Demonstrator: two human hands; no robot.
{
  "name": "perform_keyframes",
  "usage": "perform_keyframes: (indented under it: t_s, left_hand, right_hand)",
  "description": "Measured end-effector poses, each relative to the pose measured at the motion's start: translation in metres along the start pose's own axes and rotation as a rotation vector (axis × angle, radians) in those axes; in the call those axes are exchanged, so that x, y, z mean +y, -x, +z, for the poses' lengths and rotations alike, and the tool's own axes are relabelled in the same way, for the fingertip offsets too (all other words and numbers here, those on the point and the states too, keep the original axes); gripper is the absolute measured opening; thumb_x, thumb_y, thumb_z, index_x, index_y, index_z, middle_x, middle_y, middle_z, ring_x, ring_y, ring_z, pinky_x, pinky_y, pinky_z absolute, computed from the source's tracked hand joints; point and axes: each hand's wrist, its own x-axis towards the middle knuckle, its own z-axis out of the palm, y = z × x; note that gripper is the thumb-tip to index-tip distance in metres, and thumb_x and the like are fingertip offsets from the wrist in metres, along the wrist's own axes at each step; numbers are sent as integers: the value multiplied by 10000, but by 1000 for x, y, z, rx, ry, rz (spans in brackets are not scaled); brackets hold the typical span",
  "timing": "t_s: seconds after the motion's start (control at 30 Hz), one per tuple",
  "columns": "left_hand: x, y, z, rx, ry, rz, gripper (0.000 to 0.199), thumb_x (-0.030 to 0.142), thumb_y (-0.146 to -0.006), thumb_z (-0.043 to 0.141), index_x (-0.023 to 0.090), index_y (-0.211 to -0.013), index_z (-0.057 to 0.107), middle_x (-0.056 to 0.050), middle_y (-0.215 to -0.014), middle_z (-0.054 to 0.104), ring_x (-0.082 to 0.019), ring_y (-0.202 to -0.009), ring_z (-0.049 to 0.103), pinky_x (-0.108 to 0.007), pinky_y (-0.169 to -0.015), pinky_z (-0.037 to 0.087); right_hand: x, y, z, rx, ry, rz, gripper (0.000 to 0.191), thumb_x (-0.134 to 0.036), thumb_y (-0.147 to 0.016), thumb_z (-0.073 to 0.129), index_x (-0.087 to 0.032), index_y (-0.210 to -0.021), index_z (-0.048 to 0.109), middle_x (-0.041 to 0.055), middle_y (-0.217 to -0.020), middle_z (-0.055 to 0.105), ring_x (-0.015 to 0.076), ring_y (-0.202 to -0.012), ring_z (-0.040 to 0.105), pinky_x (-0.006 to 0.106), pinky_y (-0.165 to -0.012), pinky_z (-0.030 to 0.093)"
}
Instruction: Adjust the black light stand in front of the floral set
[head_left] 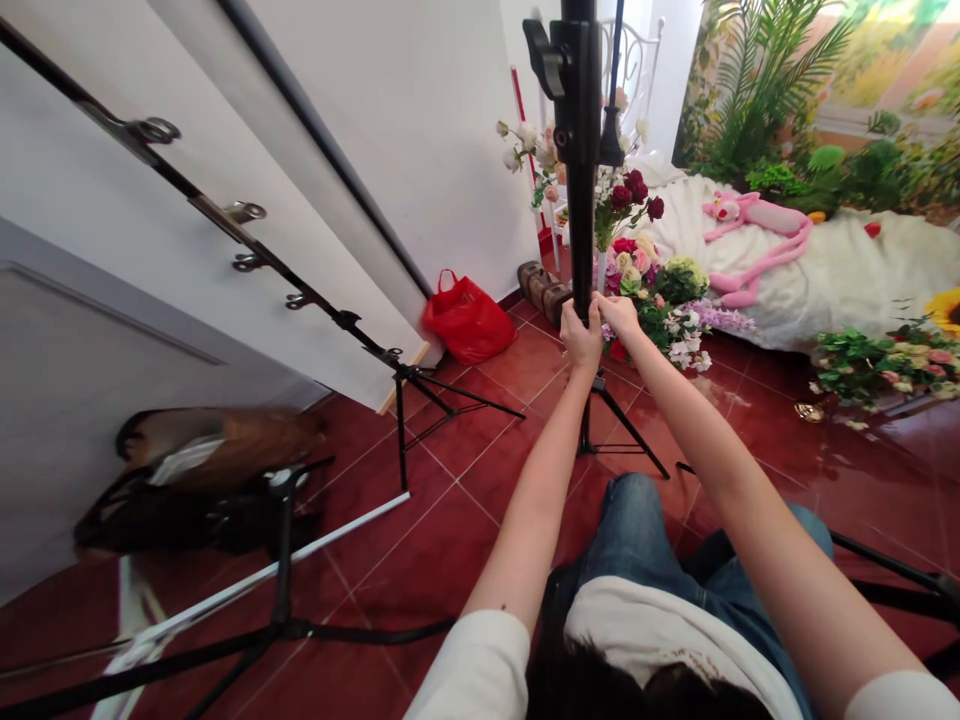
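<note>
A black light stand (580,215) rises upright in front of me, its tripod legs on the red tiles. My left hand (582,337) is closed around its pole from the left. Against the pole's right side, my right hand (617,316) has its fingers pressed together at the same height; its fingertips are partly hidden behind the pole and my left thumb. Above both hands the pole carries a clamp knob (545,60). Directly behind the stand are artificial flowers (637,270).
A red bag (469,318) sits by the wall. Another tripod stand (409,375) with clips is at left, near a white pole (330,540) on the floor. A pink plush toy (765,225) lies on white cloth (862,290) at right. More tripod legs (892,580) reach in lower right.
</note>
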Motion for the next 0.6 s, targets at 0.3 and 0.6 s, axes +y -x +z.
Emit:
perform_keyframes:
  t_s: [0.3, 0.6]
  left_hand:
    - [4, 0, -2, -21, -3, -22, 494, 628, -956, 408, 186, -1056, 604, -124, -1008, 712, -210, -983, 698, -316, -876, 513]
    - [6, 0, -3, -18, -17, -47, 505, 648, -935, 438, 172, -1002, 594, -135, -982, 705, -221, -956, 696, -316, -848, 511]
  right_hand:
    - [7, 22, 7, -161, -530, -41, 281, -452, -909, 487, -217, -978, 624, 28, -1096, 708, 130, -933, 662, 224, -769, 508]
    - [10, 30, 21, -118, -469, -87, 762, -753, -946, 151, -196, -1113, 644, 72, -869, 709, 202, -870, 676, 309, -806, 527]
